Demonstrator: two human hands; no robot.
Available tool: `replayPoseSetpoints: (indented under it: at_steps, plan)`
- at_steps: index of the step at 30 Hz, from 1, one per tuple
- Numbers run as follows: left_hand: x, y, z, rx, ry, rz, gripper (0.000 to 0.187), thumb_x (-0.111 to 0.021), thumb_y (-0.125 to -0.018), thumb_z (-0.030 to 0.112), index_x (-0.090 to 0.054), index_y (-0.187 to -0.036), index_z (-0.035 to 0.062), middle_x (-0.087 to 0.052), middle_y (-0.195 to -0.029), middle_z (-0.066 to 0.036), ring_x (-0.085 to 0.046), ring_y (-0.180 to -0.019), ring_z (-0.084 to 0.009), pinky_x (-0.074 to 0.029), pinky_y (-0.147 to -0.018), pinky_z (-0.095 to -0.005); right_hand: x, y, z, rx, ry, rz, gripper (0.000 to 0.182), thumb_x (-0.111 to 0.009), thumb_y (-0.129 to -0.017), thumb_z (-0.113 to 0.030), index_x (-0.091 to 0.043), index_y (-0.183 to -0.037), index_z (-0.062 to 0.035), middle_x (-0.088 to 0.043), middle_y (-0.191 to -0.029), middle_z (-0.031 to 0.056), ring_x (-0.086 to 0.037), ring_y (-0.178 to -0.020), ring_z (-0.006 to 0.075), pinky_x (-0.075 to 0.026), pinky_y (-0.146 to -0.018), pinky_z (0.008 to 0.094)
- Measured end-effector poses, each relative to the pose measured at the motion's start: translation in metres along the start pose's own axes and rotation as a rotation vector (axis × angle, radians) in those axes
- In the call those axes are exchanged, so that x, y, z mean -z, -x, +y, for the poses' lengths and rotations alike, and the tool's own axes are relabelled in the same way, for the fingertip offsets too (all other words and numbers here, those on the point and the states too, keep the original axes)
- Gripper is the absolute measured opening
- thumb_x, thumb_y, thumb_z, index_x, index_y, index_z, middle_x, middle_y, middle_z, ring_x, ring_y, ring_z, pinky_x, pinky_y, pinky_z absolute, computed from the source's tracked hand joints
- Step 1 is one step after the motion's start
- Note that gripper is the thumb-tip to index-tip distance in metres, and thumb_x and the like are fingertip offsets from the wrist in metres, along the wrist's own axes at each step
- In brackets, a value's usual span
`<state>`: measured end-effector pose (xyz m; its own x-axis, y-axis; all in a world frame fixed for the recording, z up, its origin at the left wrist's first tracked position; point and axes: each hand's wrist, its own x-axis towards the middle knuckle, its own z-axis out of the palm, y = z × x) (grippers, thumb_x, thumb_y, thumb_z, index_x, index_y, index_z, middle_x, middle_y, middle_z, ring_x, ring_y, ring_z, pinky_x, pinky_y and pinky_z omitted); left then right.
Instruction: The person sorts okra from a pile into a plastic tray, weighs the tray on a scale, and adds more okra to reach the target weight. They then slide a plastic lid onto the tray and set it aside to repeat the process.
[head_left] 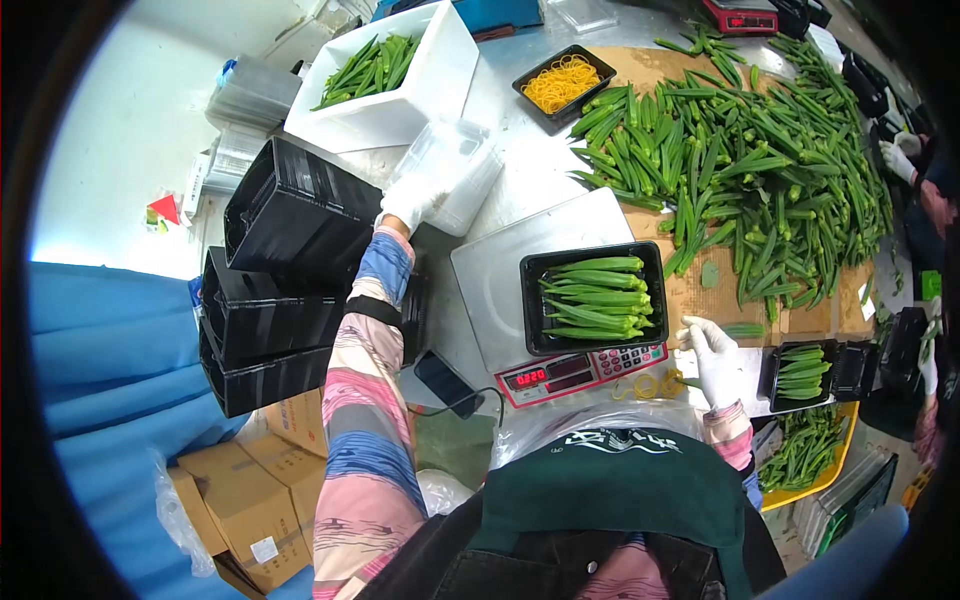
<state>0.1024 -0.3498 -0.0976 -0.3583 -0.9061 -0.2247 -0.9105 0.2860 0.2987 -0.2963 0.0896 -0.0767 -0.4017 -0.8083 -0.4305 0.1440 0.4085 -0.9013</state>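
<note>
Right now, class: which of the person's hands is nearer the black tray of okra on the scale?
Right. The right hand rests just beside the tray; the left hand reaches away to the clear lids.

A red digital display [531, 377] on the front panel of the weighing scale [583, 368], near the front edge of the table [520, 165], shows glowing digits that look like 0220, though the small figures are hard to be sure of. White lettering or a logo [620, 442] runs across the chest of the green apron [610, 490] but is too distorted to read. A white label [264, 549] on a cardboard box [245, 505] is too small to read
</note>
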Motion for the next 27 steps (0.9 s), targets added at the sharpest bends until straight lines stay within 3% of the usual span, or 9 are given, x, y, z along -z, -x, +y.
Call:
replayPoseSetpoints:
  at_steps: [3, 6, 10, 18, 21, 22, 24, 26, 27]
  plan:
    - [0.013, 0.026, 0.047, -0.018, -0.268, 0.153, 0.029, -0.062, -0.088, 0.033, -0.072, -0.095, 0.0059, -0.071, -0.092, -0.019, -0.068, -0.088, -0.0359, -0.052, -0.079, -0.0449, 0.001, 0.0, 0.003, 0.028, 0.015, 0.009, 0.023, -0.058, -0.102, -0.016, -0.068, -0.121, -0.0053, -0.071, -0.092, 0.0018, -0.058, -0.071, 0.004, -0.045, -0.059, 0.0177]
    - [0.003, 0.021, 0.051, -0.112, -0.325, 0.116, 0.023, -0.059, -0.088, 0.027, -0.068, -0.095, 0.0069, -0.069, -0.095, -0.022, -0.066, -0.094, -0.0417, -0.051, -0.082, -0.0501, 0.0, 0.004, -0.004, 0.01, 0.0, 0.02, 0.023, -0.058, -0.102, -0.016, -0.068, -0.12, -0.0048, -0.071, -0.091, 0.0018, -0.058, -0.071, 0.0041, -0.046, -0.059, 0.0179]
    - [-0.017, 0.017, 0.03, -0.224, -0.305, 0.355, 0.019, -0.053, -0.09, 0.022, -0.065, -0.097, 0.0083, -0.069, -0.093, -0.022, -0.066, -0.092, -0.0428, -0.05, -0.081, -0.0518, 0.001, 0.006, -0.007, 0.001, -0.027, 0.03, 0.024, -0.058, -0.102, -0.016, -0.067, -0.121, -0.0042, -0.07, -0.09, 0.0016, -0.058, -0.071, 0.0043, -0.046, -0.058, 0.0178]
    - [0.025, 0.047, 0.058, 0.063, -0.306, 0.622, 0.025, -0.048, -0.099, 0.029, -0.065, -0.105, 0.0119, -0.07, -0.093, -0.017, -0.069, -0.085, -0.0358, -0.053, -0.075, -0.0473, 0.008, 0.012, -0.006, 0.036, 0.011, 0.064, 0.024, -0.057, -0.102, -0.015, -0.066, -0.122, -0.0041, -0.069, -0.092, 0.0023, -0.056, -0.065, 0.0034, -0.046, -0.055, 0.0184]
    - [0.059, 0.057, 0.057, -0.127, -0.15, 1.001, 0.025, -0.056, -0.099, 0.023, -0.07, -0.112, 0.0073, -0.072, -0.094, -0.013, -0.068, -0.079, -0.03, -0.053, -0.07, -0.0387, 0.016, 0.013, -0.015, 0.031, -0.012, 0.075, 0.025, -0.057, -0.102, -0.016, -0.066, -0.122, -0.0036, -0.07, -0.092, 0.0031, -0.056, -0.061, 0.003, -0.045, -0.053, 0.019]
    - [0.084, 0.074, 0.083, -0.145, 0.003, 1.087, 0.024, -0.059, -0.099, 0.02, -0.071, -0.113, 0.0048, -0.073, -0.094, -0.01, -0.068, -0.077, -0.0266, -0.053, -0.068, -0.0346, 0.014, 0.017, -0.037, 0.032, 0.096, 0.108, 0.026, -0.058, -0.102, -0.015, -0.065, -0.123, -0.0021, -0.071, -0.095, 0.0033, -0.059, -0.068, 0.0046, -0.048, -0.059, 0.0201]
    - [0.107, 0.108, 0.136, -0.313, 0.571, 1.021, 0.019, -0.063, -0.098, 0.018, -0.073, -0.106, 0.0041, -0.073, -0.096, -0.013, -0.066, -0.074, -0.0201, -0.051, -0.069, -0.0305, 0.016, 0.01, -0.044, 0.204, 0.165, 0.138, 0.034, -0.059, -0.099, -0.012, -0.062, -0.13, 0.0009, -0.069, -0.119, 0.0112, -0.065, -0.104, 0.0128, -0.05, -0.093, 0.0267]
    - [0.123, 0.158, 0.192, -0.253, 0.884, 0.63, 0.019, -0.065, -0.097, 0.015, -0.073, -0.108, 0.0025, -0.073, -0.1, -0.006, -0.062, -0.076, -0.01, -0.049, -0.069, -0.0249, 0.005, 0.007, -0.076, 0.534, 0.458, 0.202, 0.05, -0.066, -0.096, -0.013, -0.051, -0.142, -0.0008, -0.06, -0.137, 0.0159, -0.056, -0.127, 0.0202, -0.045, -0.106, 0.0324]
    - [0.125, 0.178, 0.218, -0.222, 0.894, 0.497, 0.018, -0.061, -0.1, 0.014, -0.072, -0.109, 0.0021, -0.066, -0.085, 0.003, -0.052, -0.069, -0.003, -0.041, -0.059, -0.0185, -0.008, 0.003, -0.086, 0.486, 0.096, 0.105, 0.065, -0.069, -0.093, -0.011, -0.041, -0.15, -0.0034, -0.054, -0.143, 0.0158, -0.055, -0.128, 0.0231, -0.045, -0.105, 0.0344]
